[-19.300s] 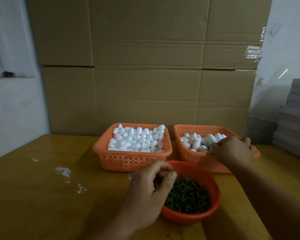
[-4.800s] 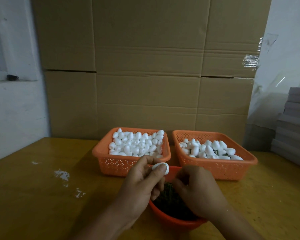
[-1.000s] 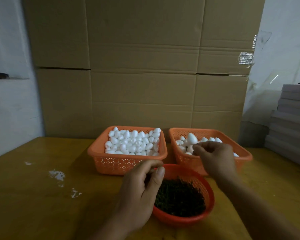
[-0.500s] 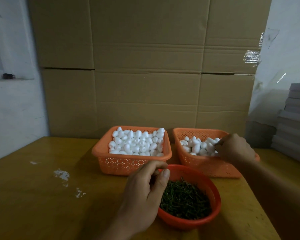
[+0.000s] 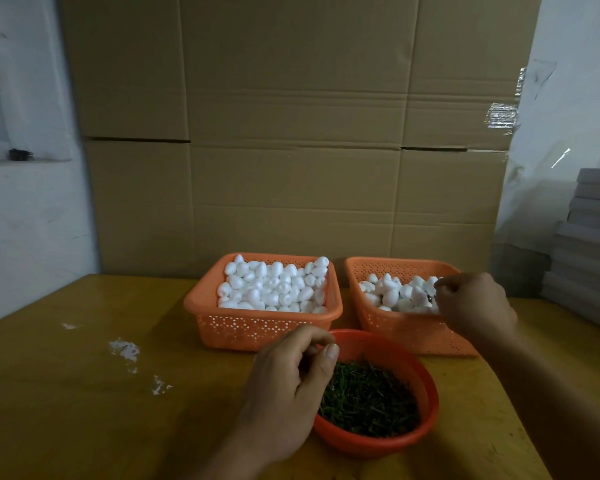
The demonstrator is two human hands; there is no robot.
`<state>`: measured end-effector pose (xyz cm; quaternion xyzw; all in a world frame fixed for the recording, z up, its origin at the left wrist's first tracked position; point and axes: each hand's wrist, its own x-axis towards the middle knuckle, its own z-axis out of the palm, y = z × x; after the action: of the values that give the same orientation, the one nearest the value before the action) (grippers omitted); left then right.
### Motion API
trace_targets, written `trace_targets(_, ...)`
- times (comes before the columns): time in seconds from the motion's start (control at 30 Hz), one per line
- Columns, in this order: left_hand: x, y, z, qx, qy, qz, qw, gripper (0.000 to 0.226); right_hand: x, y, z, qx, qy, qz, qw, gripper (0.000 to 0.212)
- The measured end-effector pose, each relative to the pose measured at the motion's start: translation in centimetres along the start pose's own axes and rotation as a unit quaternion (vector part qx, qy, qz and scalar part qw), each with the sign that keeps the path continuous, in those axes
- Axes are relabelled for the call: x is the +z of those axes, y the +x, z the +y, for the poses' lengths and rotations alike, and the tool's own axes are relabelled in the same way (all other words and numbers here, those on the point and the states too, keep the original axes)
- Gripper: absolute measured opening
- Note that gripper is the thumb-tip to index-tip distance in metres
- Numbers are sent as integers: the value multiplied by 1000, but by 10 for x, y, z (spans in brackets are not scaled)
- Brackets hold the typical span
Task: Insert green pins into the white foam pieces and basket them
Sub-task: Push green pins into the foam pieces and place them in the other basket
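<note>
From the head view, the left hand (image 5: 284, 386) hovers at the near rim of the red bowl (image 5: 426, 424) of green pins (image 5: 368, 400), thumb and fingers curled together; whether its grip holds anything, I cannot tell. The right hand (image 5: 471, 306) reaches over the right orange basket (image 5: 395, 327), fingers curled (contents of the grip hidden) above the white foam pieces (image 5: 392, 294). The left orange basket (image 5: 236, 327) sits heaped with foam on the tabletop (image 5: 84, 410).

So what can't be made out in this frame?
- Head view, right hand: back faces the camera, so whether it grips a foam piece is hidden.
- Left hand: curled fingers hide anything pinched.
- Right basket: the hand covers its far corner.
- Pins: too small and dark to tell apart.
</note>
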<state>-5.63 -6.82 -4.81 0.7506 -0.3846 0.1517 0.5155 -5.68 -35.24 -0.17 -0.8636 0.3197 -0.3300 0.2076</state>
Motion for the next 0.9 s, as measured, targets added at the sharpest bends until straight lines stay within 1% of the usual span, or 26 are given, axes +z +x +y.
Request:
trace_targets(0.07, 0, 0, -1, -1, 10, 2, 1000, 21, -6, -15, -8, -36, 41, 5, 998, 25)
trace_targets(0.2, -2, 1, -5, -14, 33, 0, 999, 12, -15, -47, -24, -78, 154, -9, 985, 32)
trace_targets(0.27, -5, 4, -7, -27, 39, 10, 999, 7, -15, -67, -30, -102, 191, -29, 976, 32)
trace_targets(0.3, -7, 6, -7, -37, 38, 18, 998, 7, -15, -77, -32, -116, 202, -51, 971, 33)
trace_targets(0.37, -11, 14, -9, -64, 39, 32, 997, 14, -14, -97, -35, -138, 206, -118, 962, 36)
trace_targets(0.43, -18, 27, -11, -88, 50, 52, 994, 12, -12, -110, -36, -165, 176, -169, 956, 35)
trace_targets(0.5, -24, 48, -15, -100, 81, 63, 990, 11, -9, -116, -37, -194, 140, -179, 954, 33)
trace_targets(0.57, -30, 74, -19, -111, 114, 54, 986, 16, -7, -118, -37, -206, 128, -180, 953, 31)
trace_targets(0.63, -36, 100, -26, -145, 147, 19, 978, 24, -7, -120, -38, -212, 128, -182, 952, 28)
trace_targets(0.7, -40, 124, -36, -190, 214, -57, 956, 28, -7, -122, -39, -213, 133, -181, 951, 26)
trace_targets(0.77, -41, 143, -48, -237, 274, -146, 921, 25, -7, -124, -39, -214, 140, -175, 951, 24)
trace_targets(0.83, -38, 155, -55, -274, 295, -204, 892, 27, -7, -125, -39, -220, 137, -168, 951, 23)
trace_targets(0.87, -36, 159, -59, -281, 326, -228, 874, 31, -8, -125, -39, -222, 135, -166, 951, 23)
trace_targets(0.9, -33, 162, -62, -275, 385, -258, 843, 40, -8, -126, -39, -223, 134, -164, 952, 22)
